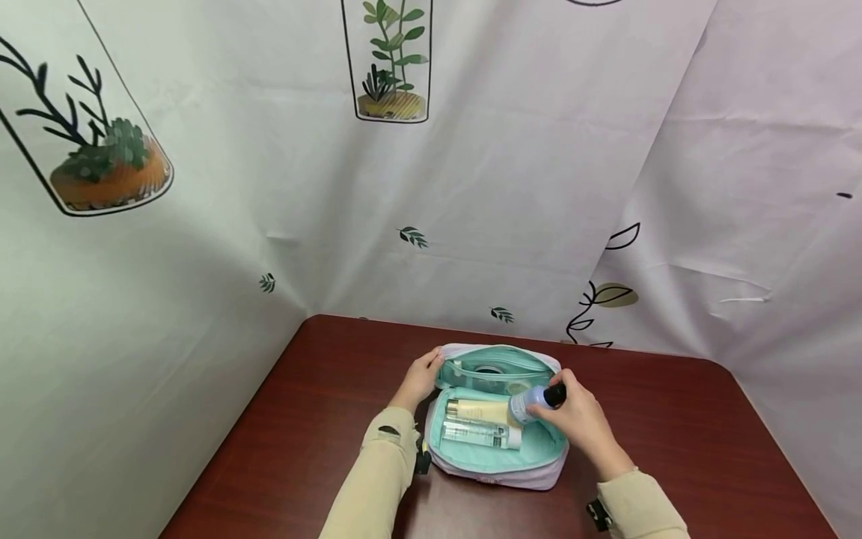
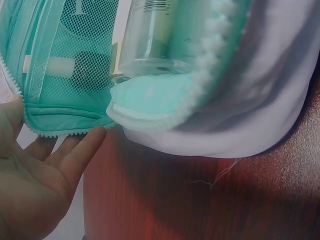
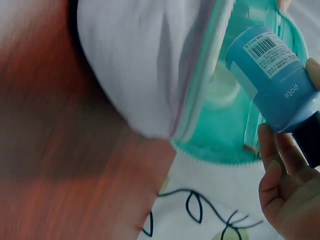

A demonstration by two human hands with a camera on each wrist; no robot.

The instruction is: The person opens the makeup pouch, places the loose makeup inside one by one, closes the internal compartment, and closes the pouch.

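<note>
Beige sleeves (image 1: 373, 471) are sitting nearest, coming in from 7 and 5 o'clock. Left hand (image 1: 420, 380) is at the pouch's (image 1: 548, 475) 10 o'clock, thumb and fingers pinching the edge of the lid (image 1: 485, 383), presumably so it isn't flopping shut. Right hand (image 1: 581, 413) is at 3; fingers are clamping the blue bottle (image 1: 524, 403) near its black cap (image 1: 556, 394), probably leaving the base free to aim. Bottle is tilting over the pouch, cap toward 2, base toward 8. Cream tube (image 1: 480, 410) and clear bottle (image 1: 474, 433) are lying side by side inside, taking up the 9 o'clock half; blue bottle is overlapping the tube's end, can't tell if touching. Pouch is resting on the counter (image 1: 337, 404); wall cloth (image 1: 505, 187) is hanging behind at 12.
</note>
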